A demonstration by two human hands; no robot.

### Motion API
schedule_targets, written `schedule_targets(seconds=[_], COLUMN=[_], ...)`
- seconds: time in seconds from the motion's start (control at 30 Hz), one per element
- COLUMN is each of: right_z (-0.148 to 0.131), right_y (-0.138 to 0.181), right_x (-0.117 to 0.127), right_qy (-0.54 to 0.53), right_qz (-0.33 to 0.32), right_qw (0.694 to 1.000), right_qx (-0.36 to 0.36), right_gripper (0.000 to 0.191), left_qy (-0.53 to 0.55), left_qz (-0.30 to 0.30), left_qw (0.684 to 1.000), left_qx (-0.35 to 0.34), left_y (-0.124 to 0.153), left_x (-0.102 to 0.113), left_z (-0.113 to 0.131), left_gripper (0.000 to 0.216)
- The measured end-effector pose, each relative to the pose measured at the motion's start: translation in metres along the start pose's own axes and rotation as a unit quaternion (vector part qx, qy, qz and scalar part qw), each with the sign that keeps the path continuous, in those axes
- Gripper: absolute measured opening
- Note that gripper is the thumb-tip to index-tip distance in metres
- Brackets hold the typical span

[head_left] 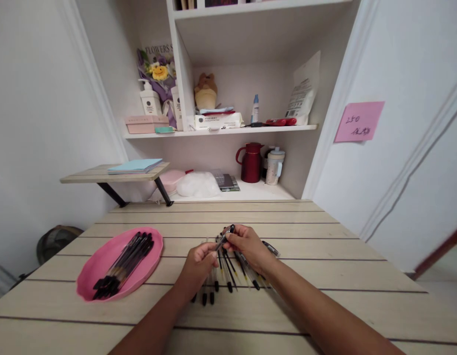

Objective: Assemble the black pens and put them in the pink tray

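Note:
My left hand (199, 261) and my right hand (247, 246) meet over the middle of the wooden table (324, 246). Both pinch one clear pen with a black cap (225, 235), held tilted between them, its cap end up by the right fingers. Under and in front of the hands lie several loose black-tipped pens (228, 276) spread on the table. To the left sits a pink oval tray (102, 256) holding a bundle of several capped black pens (127, 264).
Behind the table are white shelves with a red jug (250, 162), a white cup (275, 166), a plastic bag (198, 185), bottles and boxes. A small raised shelf (102, 175) with a blue notebook stands back left. A pink note (359, 121) is stuck on the right wall.

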State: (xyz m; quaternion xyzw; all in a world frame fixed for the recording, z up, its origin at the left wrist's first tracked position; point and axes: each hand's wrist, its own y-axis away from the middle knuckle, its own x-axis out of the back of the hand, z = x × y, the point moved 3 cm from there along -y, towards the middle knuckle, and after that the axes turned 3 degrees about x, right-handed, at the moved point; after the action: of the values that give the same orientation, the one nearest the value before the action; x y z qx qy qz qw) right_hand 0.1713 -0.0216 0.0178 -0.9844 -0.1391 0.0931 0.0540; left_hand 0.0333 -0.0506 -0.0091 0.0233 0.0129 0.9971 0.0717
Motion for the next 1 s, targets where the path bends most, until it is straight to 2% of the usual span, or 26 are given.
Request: schedule_targets(seconds=[0.07,0.17,0.3,0.4,0.47,0.57,0.6,0.7,0.73,1.0], right_z=[-0.002,-0.010,-0.021,-0.026,-0.029,-0.035,-0.037,-0.041,-0.042,-0.046], right_y=[0.000,-0.001,-0.002,-0.003,-0.003,-0.003,-0.003,-0.002,-0.002,-0.001], right_x=[0.000,0.006,0.019,0.027,0.031,0.035,0.036,0.036,0.035,0.030], right_qy=[0.001,-0.006,0.016,0.036,0.045,0.050,0.049,0.047,0.047,0.053], right_qz=[-0.006,0.008,0.040,0.039,0.036,0.039,0.042,0.046,0.045,0.029], right_qw=[1.000,1.000,0.999,0.999,0.998,0.998,0.998,0.997,0.998,0.998], right_qx=[-0.001,0.004,0.002,0.001,0.003,0.017,0.021,0.026,0.027,0.035], right_gripper=[0.023,0.029,0.028,0.026,0.025,0.026,0.026,0.026,0.026,0.022], left_qy=[-0.002,-0.010,-0.090,-0.187,-0.280,-0.318,-0.371,-0.524,-0.542,-0.593], left_qz=[0.012,0.062,0.177,0.249,0.293,0.335,0.344,0.293,0.280,0.248], left_qw=[1.000,0.998,0.972,0.940,0.907,0.882,0.861,0.798,0.788,0.754], left_qx=[-0.002,-0.026,-0.127,-0.138,-0.115,-0.090,-0.057,0.057,0.078,0.135], left_y=[-0.001,-0.004,-0.006,-0.006,-0.003,0.010,0.016,0.029,0.033,0.043], left_x=[0.001,0.010,0.036,0.067,0.093,0.136,0.149,0.170,0.172,0.155], left_z=[0.000,0.003,0.021,0.038,0.050,0.065,0.067,0.062,0.058,0.039], left_gripper=[0.029,0.023,0.017,0.023,0.027,0.028,0.028,0.025,0.022,0.015])
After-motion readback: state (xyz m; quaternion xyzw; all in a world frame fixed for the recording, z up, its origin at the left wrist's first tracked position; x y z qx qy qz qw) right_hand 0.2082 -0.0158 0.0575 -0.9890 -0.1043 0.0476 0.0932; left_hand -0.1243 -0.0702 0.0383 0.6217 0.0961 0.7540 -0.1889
